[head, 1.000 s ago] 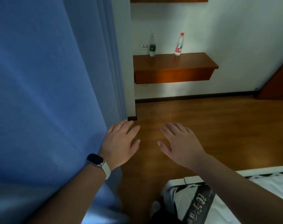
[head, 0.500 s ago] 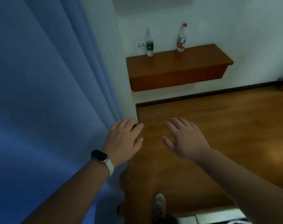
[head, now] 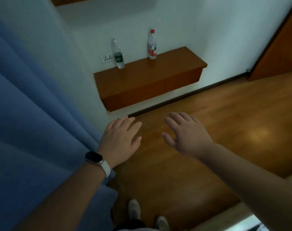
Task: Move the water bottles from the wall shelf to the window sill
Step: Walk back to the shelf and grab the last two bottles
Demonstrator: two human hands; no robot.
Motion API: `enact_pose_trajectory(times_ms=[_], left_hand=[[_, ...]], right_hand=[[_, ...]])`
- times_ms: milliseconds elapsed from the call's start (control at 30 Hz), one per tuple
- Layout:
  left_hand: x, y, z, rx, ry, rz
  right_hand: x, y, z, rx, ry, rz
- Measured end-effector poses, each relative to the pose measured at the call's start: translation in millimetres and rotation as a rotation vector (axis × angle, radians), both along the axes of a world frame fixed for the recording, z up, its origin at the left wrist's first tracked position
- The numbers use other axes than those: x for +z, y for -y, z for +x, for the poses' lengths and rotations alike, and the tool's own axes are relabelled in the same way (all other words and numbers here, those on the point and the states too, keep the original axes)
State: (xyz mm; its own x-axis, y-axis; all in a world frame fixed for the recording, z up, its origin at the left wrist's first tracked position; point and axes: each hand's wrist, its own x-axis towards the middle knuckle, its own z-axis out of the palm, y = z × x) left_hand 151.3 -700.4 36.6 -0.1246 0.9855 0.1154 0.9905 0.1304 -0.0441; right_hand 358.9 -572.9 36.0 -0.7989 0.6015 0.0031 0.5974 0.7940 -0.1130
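Two bottles stand upright on the wooden wall shelf (head: 147, 77) ahead of you, both at its back edge against the white wall. The green-label bottle (head: 118, 55) is toward the shelf's left end, just in front of a white wall socket (head: 107, 57). The red-label bottle (head: 152, 45), which has a red cap, stands near the middle, well apart from the first. Nothing touches either bottle.

Your left hand (head: 121, 140) is held out palm down over the floor (head: 217, 130), fingers straight and close together, thumb a little out to the side, holding nothing. A watch (head: 94, 157) with a dark face and a white strap sits on that wrist. Your right hand (head: 187, 135) is out beside it, also palm down, its fingers loosely spread and slightly bent, and it too holds nothing. Both hands are well short of the shelf and apart from each other.

A blue curtain (head: 33, 114) hangs in folds along your left side, its edge just beside your left forearm. The floor is brown wood, with a dark skirting board (head: 192, 93) running along the wall beneath the shelf. A brown wooden door (head: 278, 52) shows at the upper right. Your light shoes (head: 134, 209) are visible at the bottom, between your arms.
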Motion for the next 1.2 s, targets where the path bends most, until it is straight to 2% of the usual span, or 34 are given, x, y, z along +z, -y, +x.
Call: enact_pose_trajectory(times_ms=[233, 633, 900, 1200], left_hand=[[-16, -69, -65, -0.093, 0.05, 0.007], [-16, -190, -255, -0.08, 0.087, 0.025], [-17, -259, -314, -0.078, 0.072, 0.025], [-27, -351, -353, 0.028, 0.069, 0.044]], right_hand=[[-13, -45, -53, -0.068, 0.069, -0.018], [15, -146, -245, -0.132, 0.074, 0.034], [28, -233, -287, -0.23, 0.024, 0.087], [-2, -347, -338, -0.128, -0.003, 0.022]])
